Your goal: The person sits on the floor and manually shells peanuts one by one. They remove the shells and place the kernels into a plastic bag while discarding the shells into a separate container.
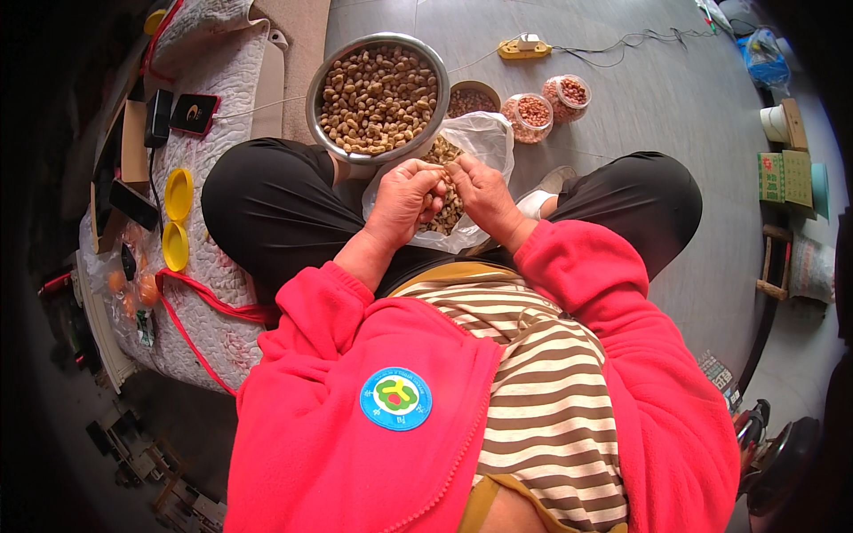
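My left hand [410, 200] and my right hand [481, 193] meet fingertip to fingertip above a white plastic bag [490, 143] of peanut shells [445, 212]. Both sets of fingers are curled around something small, seemingly a peanut, mostly hidden by the fingertips. Just beyond my left hand is a steel bowl [313, 126] heaped with unshelled peanuts [380, 96]. Beside the bowl, partly behind the bag, a round container [493, 93] holds shelled peanuts. Two clear plastic jars [530, 132] [581, 120] of reddish peanut kernels stand on the floor to its right.
A yellow power strip [516, 50] with a white plug lies on the grey floor. At left, a quilted cover [226, 100] carries a phone [194, 114], a black device [158, 118], yellow lids [178, 194] and a red strap [213, 303]. Boxes [783, 176] stand far right.
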Available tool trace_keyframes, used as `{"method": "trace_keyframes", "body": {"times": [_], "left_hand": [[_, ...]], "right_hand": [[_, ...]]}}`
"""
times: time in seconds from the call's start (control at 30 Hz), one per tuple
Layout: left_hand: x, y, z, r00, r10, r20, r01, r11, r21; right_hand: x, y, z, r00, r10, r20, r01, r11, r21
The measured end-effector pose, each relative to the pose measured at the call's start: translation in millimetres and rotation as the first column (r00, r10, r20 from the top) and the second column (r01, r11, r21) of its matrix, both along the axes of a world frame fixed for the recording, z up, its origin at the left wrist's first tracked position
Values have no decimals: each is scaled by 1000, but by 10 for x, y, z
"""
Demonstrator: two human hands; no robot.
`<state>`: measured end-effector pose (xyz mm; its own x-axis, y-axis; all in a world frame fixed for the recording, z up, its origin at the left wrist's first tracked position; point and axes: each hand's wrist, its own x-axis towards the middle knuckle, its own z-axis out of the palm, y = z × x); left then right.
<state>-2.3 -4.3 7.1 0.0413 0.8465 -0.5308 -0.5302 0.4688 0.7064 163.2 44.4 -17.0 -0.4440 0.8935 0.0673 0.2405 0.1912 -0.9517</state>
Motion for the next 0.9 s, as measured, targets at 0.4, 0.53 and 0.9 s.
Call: {"method": "trace_keyframes", "body": {"times": [0.4,0.53,0.9], "left_hand": [[14,-23,-72,277,277,-920,537,749,387],[9,-34,-22,210,255,-944,577,747,330],[-87,16,-23,898,48,-438,18,989,145]], "right_hand": [[100,120,-128,880,-90,-466,-337,573,-747],[90,112,-75,843,-144,-518,-381,520,-764],[98,187,68,817,-293,-496,-376,381,-845]]}}
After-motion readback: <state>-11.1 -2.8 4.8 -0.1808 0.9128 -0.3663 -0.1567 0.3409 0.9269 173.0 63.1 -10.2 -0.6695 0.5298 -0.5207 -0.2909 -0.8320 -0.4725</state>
